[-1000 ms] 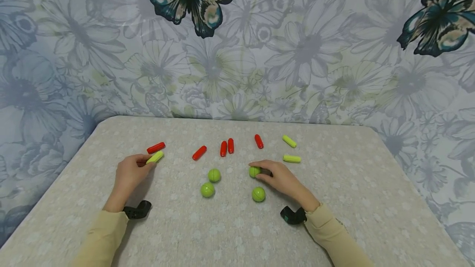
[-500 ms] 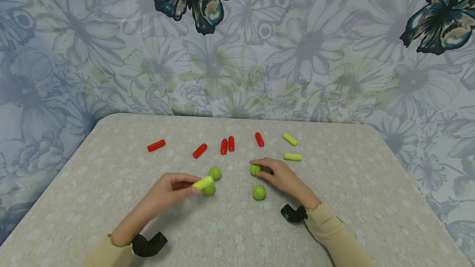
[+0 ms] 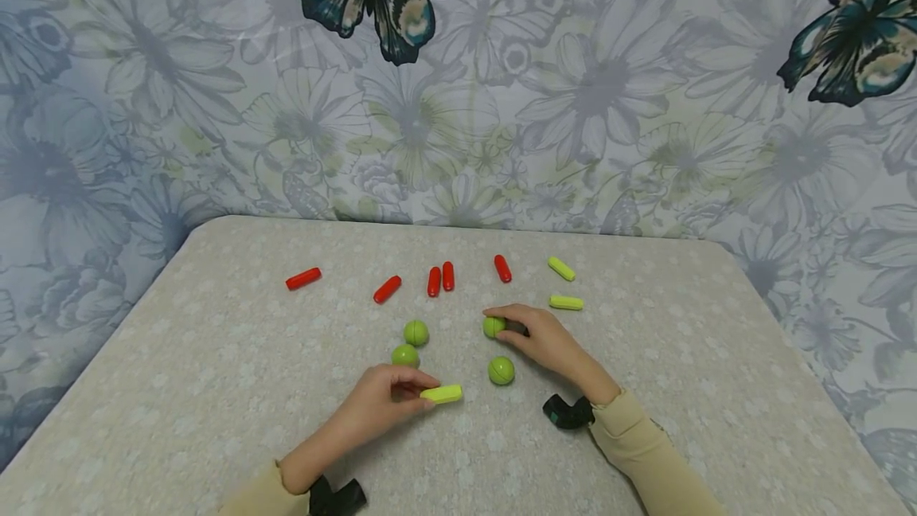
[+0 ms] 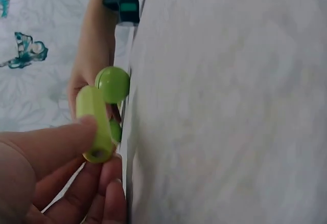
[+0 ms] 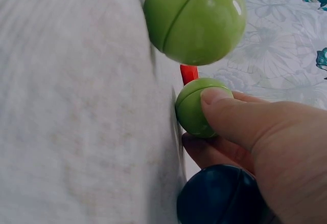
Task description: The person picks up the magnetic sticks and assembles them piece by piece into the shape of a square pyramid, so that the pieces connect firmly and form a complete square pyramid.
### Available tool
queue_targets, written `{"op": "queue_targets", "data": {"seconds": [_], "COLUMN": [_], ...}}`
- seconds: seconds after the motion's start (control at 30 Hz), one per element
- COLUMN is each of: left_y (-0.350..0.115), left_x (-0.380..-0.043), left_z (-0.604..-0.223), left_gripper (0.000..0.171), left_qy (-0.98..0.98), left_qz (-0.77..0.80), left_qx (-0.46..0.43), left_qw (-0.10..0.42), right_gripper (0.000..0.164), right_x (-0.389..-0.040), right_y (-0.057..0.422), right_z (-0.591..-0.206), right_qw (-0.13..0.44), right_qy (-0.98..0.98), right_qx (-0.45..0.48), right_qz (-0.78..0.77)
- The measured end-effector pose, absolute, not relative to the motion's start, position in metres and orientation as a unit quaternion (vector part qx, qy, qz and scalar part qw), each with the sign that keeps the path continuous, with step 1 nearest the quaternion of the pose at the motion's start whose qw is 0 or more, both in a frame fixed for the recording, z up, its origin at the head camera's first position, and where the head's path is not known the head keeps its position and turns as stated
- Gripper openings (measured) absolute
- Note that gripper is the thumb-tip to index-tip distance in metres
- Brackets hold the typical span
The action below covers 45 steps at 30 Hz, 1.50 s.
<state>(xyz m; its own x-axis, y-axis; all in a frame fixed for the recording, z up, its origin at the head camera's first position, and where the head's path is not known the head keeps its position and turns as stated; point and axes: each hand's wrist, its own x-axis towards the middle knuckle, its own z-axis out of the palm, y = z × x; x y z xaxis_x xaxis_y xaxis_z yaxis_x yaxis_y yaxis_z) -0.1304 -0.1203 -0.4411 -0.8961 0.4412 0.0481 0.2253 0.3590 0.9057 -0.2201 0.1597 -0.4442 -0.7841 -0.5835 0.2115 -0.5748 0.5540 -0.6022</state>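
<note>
My left hand [image 3: 383, 400] pinches a yellow-green stick [image 3: 442, 394] between thumb and fingers, over the front middle of the table. In the left wrist view the stick [image 4: 94, 116] shows a small dark hole in its near end. My right hand [image 3: 548, 341] holds a green ball [image 3: 492, 326] with thumb and fingers; a seam runs round the ball [image 5: 194, 106] in the right wrist view. Under that hand lies a dark blue ball [image 5: 219, 196], mostly hidden in the head view. Another green ball [image 3: 501, 370] sits just in front of the right hand.
Two green balls, a farther one [image 3: 415, 333] and a nearer one [image 3: 405, 356], lie beyond the left hand. Several red sticks [image 3: 388, 289] lie across the back. Two yellow-green sticks [image 3: 566, 302] are at back right. A patterned cloth covers the table [image 3: 645, 325]; a wall stands behind.
My left hand has carried the yellow-green stick from beside the leftmost red stick, rightward and toward me past the green balls. The right hand has kept its hold on the green ball.
</note>
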Motion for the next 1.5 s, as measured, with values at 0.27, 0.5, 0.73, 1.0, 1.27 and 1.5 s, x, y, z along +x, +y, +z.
{"op": "queue_targets", "data": {"seconds": [0.27, 0.5, 0.73, 1.0, 1.27, 1.5], "left_y": [-0.118, -0.117, -0.119, -0.120, -0.120, -0.118], "left_x": [-0.127, -0.127, -0.127, -0.127, -0.127, -0.126], "left_z": [-0.447, -0.449, -0.450, -0.449, -0.449, -0.450], "left_gripper": [0.019, 0.021, 0.024, 0.024, 0.024, 0.024], "left_qy": [0.854, 0.855, 0.858, 0.857, 0.855, 0.855], "left_qz": [0.459, 0.455, 0.450, 0.450, 0.453, 0.455], "left_qx": [0.240, 0.244, 0.241, 0.244, 0.246, 0.243], "left_qw": [0.052, 0.051, 0.059, 0.055, 0.053, 0.055], "right_gripper": [0.038, 0.040, 0.047, 0.039, 0.036, 0.036], "right_x": [-0.220, -0.216, -0.191, -0.139, -0.124, -0.127], "right_y": [0.160, 0.161, 0.162, 0.162, 0.160, 0.154], "right_z": [-0.444, -0.436, -0.411, -0.415, -0.432, -0.444], "right_qw": [0.007, -0.036, -0.070, 0.011, 0.071, 0.062], "right_qy": [0.880, 0.877, 0.861, 0.859, 0.860, 0.842], "right_qx": [-0.330, -0.337, -0.365, -0.371, -0.360, -0.359], "right_qz": [-0.341, -0.341, -0.347, -0.354, -0.356, -0.398]}}
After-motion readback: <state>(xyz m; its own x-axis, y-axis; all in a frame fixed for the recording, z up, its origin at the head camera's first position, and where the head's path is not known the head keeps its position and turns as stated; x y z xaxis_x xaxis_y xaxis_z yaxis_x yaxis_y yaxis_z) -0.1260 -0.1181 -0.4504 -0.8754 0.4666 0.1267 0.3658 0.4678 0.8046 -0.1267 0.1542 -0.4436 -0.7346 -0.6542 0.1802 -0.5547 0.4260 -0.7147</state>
